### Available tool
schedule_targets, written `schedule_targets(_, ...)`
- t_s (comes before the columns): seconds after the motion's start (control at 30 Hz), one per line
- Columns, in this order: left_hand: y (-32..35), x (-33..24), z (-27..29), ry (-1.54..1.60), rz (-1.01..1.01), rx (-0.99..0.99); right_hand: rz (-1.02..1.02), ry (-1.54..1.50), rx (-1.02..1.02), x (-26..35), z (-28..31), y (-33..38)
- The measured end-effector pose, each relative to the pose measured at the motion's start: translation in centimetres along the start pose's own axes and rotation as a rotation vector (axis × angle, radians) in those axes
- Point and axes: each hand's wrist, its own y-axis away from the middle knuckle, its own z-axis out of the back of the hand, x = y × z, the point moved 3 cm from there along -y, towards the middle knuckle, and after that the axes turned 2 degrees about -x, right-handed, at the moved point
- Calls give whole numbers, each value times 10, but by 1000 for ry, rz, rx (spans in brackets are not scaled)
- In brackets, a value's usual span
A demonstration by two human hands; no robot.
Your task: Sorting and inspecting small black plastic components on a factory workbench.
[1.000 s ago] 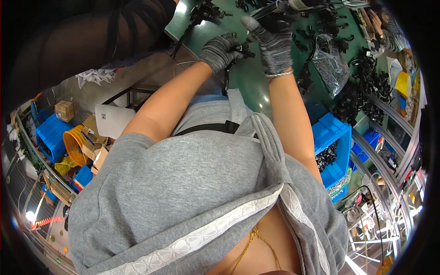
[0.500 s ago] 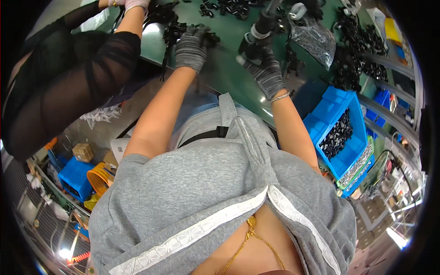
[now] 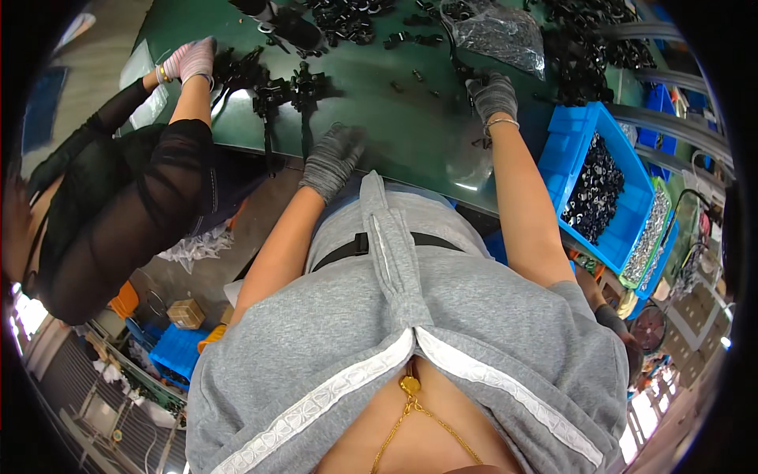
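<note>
Head view: the gloved right hand (image 3: 495,96) has its fingers curled beside a black part (image 3: 462,69) on the green table (image 3: 387,138), though from here I can't tell whether they pinch it. The gloved left hand (image 3: 335,158), blurred, is at the table's front edge near two black assemblies (image 3: 306,88); its grip I can't make out either. Farther out are a clear plastic bag (image 3: 497,39), a blue bin (image 3: 564,146) of small black pieces and a co-worker's hand (image 3: 197,60).
</note>
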Motion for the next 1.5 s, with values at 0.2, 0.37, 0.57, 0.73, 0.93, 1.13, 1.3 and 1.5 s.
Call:
schedule_targets(0.2, -27, -71, 32, -35, -165, -95, 213, 80, -132, 42, 57, 68)
schedule_targets(0.37, -38, -109, 10, -296, -676, -253, 214, -276, 265, 69, 53, 138)
schedule_targets(0.57, -42, -94, 0, -192, -551, -24, -107, -856, 612, 64, 24, 132)
schedule_targets(0.73, -49, -71, -6, 94, -173, 141, -404, -1139, 797, 66, 9, 99)
schedule_targets(0.93, -60, -21, -32, 659, 386, 270, 604, 567, -27, 81, -54, -46)
schedule_targets(1.13, -41, 24, -48, 466, 682, 235, 434, 482, -6, 79, -69, -61)
schedule_targets(1.3, -37, 32, -53, 329, 460, -39, 346, 153, -49, 65, -57, -37)
schedule_targets(1.5, -28, 5, -34, -256, 429, -59, 98, -576, 651, 73, -48, 45)
